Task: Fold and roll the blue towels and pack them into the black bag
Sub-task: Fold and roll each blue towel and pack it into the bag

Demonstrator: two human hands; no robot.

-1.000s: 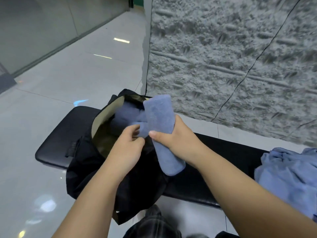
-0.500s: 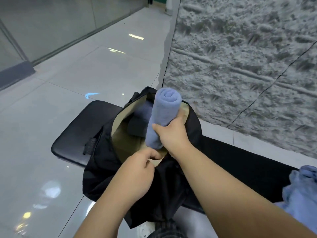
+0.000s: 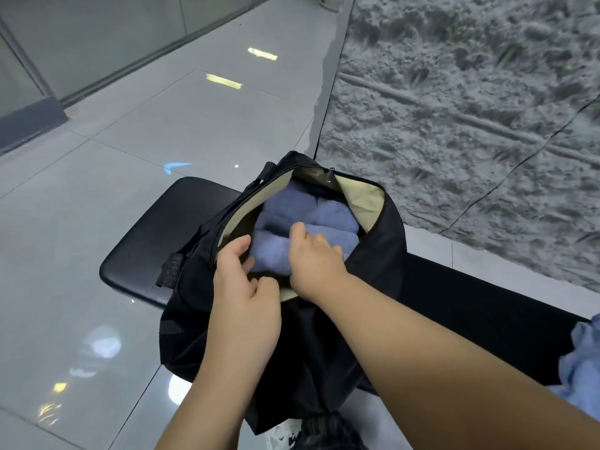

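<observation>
Head view: rolled blue towel (image 3: pixel 285 254) lies crosswise inside the mouth of the black bag (image 3: pixel 383 254), nearest the person, with other blue rolls (image 3: pixel 308 212) packed behind it against the tan lining. The bag sits open on a black padded bench (image 3: pixel 152 235).

Right hand (image 3: pixel 315 258) rests on top of the near roll, fingers curled down over it and pressing it in; whether the thumb grips underneath cannot be told. Left hand (image 3: pixel 243 280) pinches the near edge of the bag opening, fingers hooked over the rim, holding the mouth wide.

Judgement: step in hand is seating this roll, and it looks nearly done.

To do it well:
- press along the roll's length, not at one end, so the coil stays tight;
- keep the rim pulled toward the body until the roll drops below the zip line;
- seat it snug against the neighbouring rolls to leave room.

Risk: soft terry may spring open once pressure comes off.

Loose blue towels (image 3: pixel 581 362) lie heaped at the right end of the bench, well apart from the bag, not yet folded.
</observation>
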